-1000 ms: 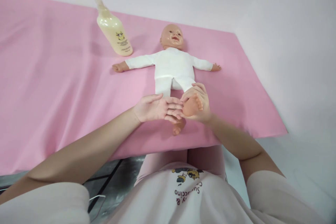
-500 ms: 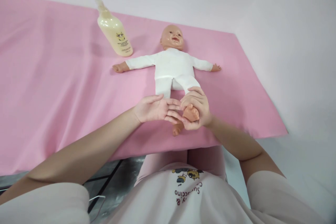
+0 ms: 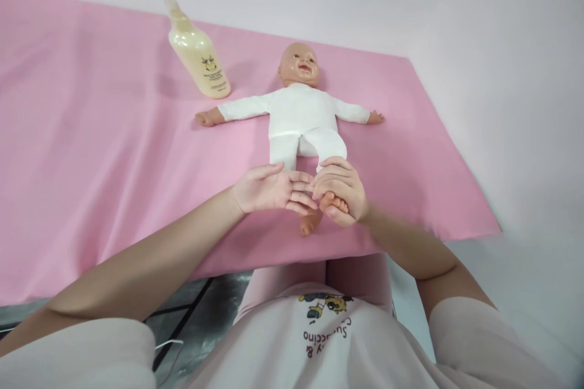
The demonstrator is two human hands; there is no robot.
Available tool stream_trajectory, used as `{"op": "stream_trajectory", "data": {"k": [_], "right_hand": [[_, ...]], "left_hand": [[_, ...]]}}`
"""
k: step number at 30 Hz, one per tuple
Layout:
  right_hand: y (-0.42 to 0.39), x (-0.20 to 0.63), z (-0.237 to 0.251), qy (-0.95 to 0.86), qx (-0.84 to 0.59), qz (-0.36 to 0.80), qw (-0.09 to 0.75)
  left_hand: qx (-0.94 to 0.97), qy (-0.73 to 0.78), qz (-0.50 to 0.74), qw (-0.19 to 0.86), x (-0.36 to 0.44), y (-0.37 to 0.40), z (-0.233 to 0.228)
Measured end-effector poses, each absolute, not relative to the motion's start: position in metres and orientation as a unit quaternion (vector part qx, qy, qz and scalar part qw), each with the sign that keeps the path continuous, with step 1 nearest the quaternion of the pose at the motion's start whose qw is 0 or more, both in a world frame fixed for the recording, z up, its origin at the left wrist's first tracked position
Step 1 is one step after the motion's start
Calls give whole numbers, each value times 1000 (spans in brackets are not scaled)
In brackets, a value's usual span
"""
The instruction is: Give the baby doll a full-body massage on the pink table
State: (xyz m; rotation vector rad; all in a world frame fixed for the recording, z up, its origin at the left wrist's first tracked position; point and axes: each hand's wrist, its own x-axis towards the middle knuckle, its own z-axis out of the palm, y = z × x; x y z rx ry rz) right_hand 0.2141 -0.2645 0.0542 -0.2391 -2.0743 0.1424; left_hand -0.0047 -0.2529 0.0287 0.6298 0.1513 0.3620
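A baby doll (image 3: 302, 112) in white clothes lies on its back, arms spread, with its feet toward me. My right hand (image 3: 341, 191) is wrapped round the lower end of the doll's leg on the right, and the toes of that foot poke out between the fingers and thumb. Beside it, my left hand (image 3: 269, 189) is open, palm turned up and fingers stretched toward my right hand, their tips at or very near its fingers. It partly covers the doll's other leg, whose bare foot (image 3: 309, 225) shows below.
A pale yellow pump bottle (image 3: 201, 58) stands left of the doll's head. Pink cloth (image 3: 114, 134) with loose folds on the left covers the table, whose near edge is close to my body. A white wall (image 3: 493, 42) rises behind and to the right.
My right hand has slid down the leg toward the toes and now covers more of the foot. My left hand has hardly moved, and the bottle stays in place.
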Motion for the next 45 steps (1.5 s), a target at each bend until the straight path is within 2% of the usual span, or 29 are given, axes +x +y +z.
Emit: {"op": "stream_trajectory", "data": {"k": [9, 15, 19, 25, 33, 38, 45], "right_hand": [[-263, 214, 55, -853, -78, 61, 512], [-267, 214, 52, -880, -83, 65, 462], [-267, 211, 53, -870, -64, 56, 486], [-263, 208, 51, -872, -139, -24, 469], [-255, 211, 44, -859, -237, -40, 452], [-255, 210, 46, -845, -208, -61, 490], [-259, 211, 50, -851, -167, -13, 498]], "left_hand": [[309, 77, 179, 931, -4, -253, 32], [309, 66, 186, 930, -3, -253, 31], [305, 57, 190, 932, -3, -254, 32], [320, 63, 180, 928, -3, -253, 35], [279, 62, 208, 936, -3, -254, 33], [278, 35, 200, 939, -2, -255, 35], [302, 44, 189, 933, -2, -255, 36]]}}
